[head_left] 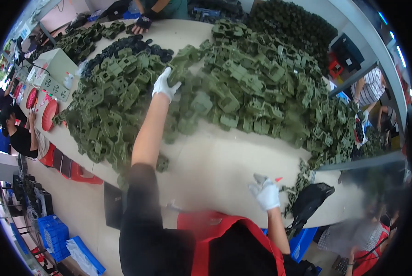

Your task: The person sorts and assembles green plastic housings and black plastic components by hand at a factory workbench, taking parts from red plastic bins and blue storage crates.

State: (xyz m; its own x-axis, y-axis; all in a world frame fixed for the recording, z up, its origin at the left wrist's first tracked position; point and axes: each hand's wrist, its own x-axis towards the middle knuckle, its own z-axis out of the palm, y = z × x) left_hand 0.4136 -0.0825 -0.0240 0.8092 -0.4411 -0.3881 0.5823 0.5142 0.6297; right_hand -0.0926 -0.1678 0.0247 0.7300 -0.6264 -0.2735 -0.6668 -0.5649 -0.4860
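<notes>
- My left hand (pixel 166 87) is hovering, released, over green parts (pixel 116 89) sprawling toward the far edge of the table (pixel 233 158).
- They're pointing every way, long axes jumbled, looking matte, square-holed.
- I can't tell my right hand's (pixel 266 194) grip.

Here's a red tip (pixel 278 179) poking out by the right hand (pixel 265 195), too small to name, and over by the left hand (pixel 164 87) a smear blurs the green parts (pixel 201 104), so touching or not can't be told, while across the desk (pixel 242 154) the top edge slices off most of a co-worker (pixel 173 10)
</notes>
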